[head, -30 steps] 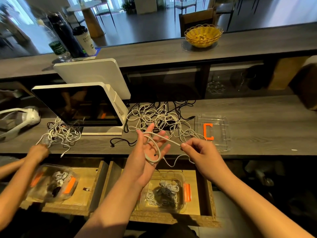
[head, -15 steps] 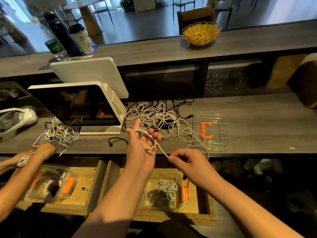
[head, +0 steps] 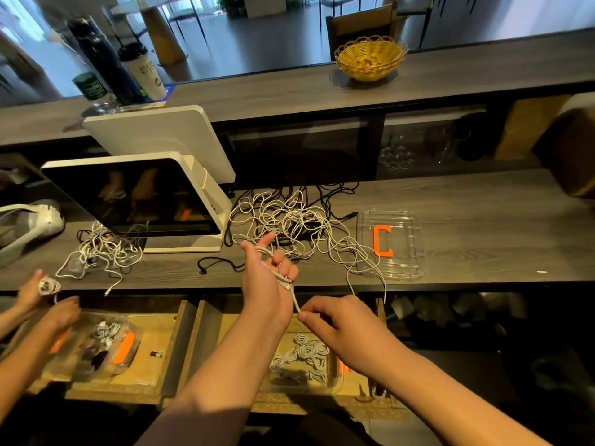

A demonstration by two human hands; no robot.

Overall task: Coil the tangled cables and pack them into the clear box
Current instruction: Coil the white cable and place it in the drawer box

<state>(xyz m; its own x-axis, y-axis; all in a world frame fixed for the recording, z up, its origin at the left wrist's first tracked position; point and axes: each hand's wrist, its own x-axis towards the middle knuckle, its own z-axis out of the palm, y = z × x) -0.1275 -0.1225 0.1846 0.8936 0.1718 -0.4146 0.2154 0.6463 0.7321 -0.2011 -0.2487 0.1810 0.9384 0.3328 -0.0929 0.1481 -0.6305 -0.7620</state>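
Dark wood bench [head: 467, 252] at mid-frame carries the tangled cables [head: 289, 220], while the left hand [head: 265, 284] grips white loops and the right hand [head: 335, 320] pinches the strand, now lower than a second ago; keep it taut above the clear box [head: 335, 386].

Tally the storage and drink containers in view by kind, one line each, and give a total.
Clear plastic boxes with orange clasps: 2, one in the right drawer, one in the left drawer
Loose clear lid with orange clasp on the counter: 1
Yellow woven basket: 1
White lidded paper cup: 1
Dark tall bottle: 1
Clear bottle with green label: 1
Total: 7
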